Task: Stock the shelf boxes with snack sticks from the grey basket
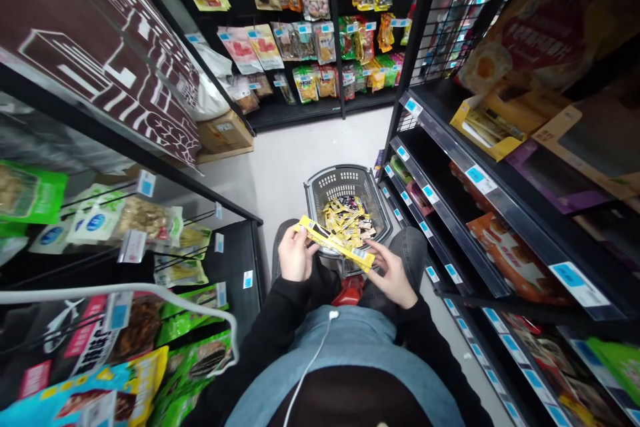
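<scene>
A long, narrow yellow snack packet [333, 243] is stretched between my two hands, above the near side of a grey shopping basket [342, 177]. My left hand [296, 255] grips its left end, fingers closed round the wrapper. At the lower right end, my right hand [393, 275] pinches the packet between thumb and fingers. Inside the basket on the floor lies a heap of small yellow and dark packets [345, 210], partly covered by the one I hold.
On my right, a shelf unit [450, 127] holds an opened yellow display box [487, 121] of slim packets. Bagged snacks hang on a rack [200, 247] at my left. Further snack bags [300, 40] line the back shelves. A cardboard box [226, 135] stands on the floor.
</scene>
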Tool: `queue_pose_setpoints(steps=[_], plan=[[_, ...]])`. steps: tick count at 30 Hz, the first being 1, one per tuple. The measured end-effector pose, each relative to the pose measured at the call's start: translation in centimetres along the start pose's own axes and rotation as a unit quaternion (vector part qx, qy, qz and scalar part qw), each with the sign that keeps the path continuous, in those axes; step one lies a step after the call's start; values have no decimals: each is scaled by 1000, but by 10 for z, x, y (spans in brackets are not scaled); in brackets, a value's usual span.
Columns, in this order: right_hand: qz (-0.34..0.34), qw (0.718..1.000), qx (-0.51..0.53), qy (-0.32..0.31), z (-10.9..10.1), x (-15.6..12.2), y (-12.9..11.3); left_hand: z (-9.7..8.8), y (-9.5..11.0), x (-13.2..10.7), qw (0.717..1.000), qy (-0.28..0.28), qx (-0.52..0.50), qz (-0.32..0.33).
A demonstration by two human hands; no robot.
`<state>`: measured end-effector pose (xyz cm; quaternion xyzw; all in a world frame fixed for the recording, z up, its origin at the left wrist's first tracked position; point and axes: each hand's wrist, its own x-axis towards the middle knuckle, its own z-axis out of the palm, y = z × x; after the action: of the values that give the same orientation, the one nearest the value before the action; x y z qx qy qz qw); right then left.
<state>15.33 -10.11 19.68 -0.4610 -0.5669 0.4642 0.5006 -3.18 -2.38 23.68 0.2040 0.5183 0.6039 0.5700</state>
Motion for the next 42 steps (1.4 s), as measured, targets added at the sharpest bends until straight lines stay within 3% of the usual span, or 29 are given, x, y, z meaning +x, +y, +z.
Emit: queue_pose_setpoints(steps=[3,6,8,11,14,17,20,22,31,34,36,40,42], plan=[[30,992,96,-73,-2,-3,-12,-2,-2,0,1000,23,-8,10],[54,989,133,-36,-1,-5,-14,-3,-3,-4,1000,5,-3,11],[60,990,126,2,-2,-8,-12,-5,1,-8,999,-36,12,15],[36,996,73,41,-10,-12,-8,-13,11,-10,987,-144,73,10],[-9,998,-12,68,-22,-15,-9,-21,24,-10,952,-254,169,18],[-53,991,-96,75,-32,-16,-16,-24,35,-8,899,-325,282,81],[-89,980,-159,75,-40,-17,-26,-23,41,-9,838,-357,376,170],[-99,976,-177,76,-44,-17,-32,-22,41,-12,821,-357,396,207],[-107,970,-186,116,-47,-22,-42,-17,31,-28,876,-283,346,180],[-68,977,-155,134,-48,-22,-45,-16,35,-32,874,-305,352,141],[-24,986,-121,114,-50,-21,-48,-14,41,-34,837,-362,392,123],[28,994,-93,47,-55,-16,-53,-2,49,-41,676,-462,539,197],[33,995,-91,17,-56,-12,-53,6,46,-44,626,-488,560,238]])
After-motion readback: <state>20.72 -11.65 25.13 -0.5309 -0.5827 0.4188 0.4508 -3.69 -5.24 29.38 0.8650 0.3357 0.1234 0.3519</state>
